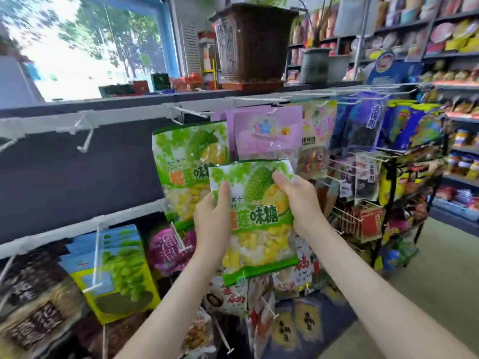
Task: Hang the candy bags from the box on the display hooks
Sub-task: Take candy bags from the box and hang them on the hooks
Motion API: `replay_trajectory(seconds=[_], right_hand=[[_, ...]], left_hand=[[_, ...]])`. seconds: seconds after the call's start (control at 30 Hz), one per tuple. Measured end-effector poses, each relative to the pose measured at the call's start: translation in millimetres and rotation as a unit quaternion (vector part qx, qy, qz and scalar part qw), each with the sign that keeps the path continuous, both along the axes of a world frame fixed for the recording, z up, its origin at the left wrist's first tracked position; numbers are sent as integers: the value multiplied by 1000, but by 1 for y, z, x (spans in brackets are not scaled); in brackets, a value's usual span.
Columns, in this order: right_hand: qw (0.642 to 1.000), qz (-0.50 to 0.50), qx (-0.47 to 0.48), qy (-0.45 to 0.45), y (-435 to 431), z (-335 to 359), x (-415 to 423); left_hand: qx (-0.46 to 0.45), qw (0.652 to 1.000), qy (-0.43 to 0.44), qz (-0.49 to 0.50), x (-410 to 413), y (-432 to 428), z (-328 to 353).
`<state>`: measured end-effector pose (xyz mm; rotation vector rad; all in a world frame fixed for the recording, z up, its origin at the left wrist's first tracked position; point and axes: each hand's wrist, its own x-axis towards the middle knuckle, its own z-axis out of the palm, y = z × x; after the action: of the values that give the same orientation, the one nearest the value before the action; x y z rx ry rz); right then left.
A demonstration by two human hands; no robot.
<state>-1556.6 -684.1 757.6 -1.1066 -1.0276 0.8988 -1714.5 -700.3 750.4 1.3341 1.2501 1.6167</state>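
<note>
Both forearms come up from the bottom of the shot, bare, angled in toward each other and meeting at a green durian candy bag (pixel 255 218) held up in front of the rack. Left hand (pixel 212 216) has the bag's left edge pinched, thumb lying flat on the front near the top corner with the rest of the fingers behind where I can't see them. Right hand (pixel 298 200) grips the upper right side, fingertips curled over the front just under the top seal, wrist cocked back a bit. So both hands are closed on the bag, nothing loose. It's being held just in front of and a little lower than an identical hanging durian bag (pixel 186 167), which already sits on an upper hook (pixel 193 114) next to a purple bag (pixel 267 133). No box in view, so can't say how many are left. If I were doing this step, I'd lift the bag until its top strip is level with that hook's tip, find the hang hole by feel (can't make it out here, too blurry), and slide it straight back behind nothing, in front of the matching one. Keep the top edge taut between the hands so the hole doesn't fold shut.
</note>
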Motion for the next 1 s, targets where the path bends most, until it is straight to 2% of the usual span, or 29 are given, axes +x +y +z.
replay_trajectory(seconds=[0.17,0.37,1.0], right_hand=[[999,31,33,-4,27,30,-35],[997,48,62,-29,46,61,-64],[991,29,80,-107,87,72,-84]], left_hand=[[54,995,50,69,-35,4,32],[76,983,102,132,-64,20,59],[79,982,92,147,-83,59,76]])
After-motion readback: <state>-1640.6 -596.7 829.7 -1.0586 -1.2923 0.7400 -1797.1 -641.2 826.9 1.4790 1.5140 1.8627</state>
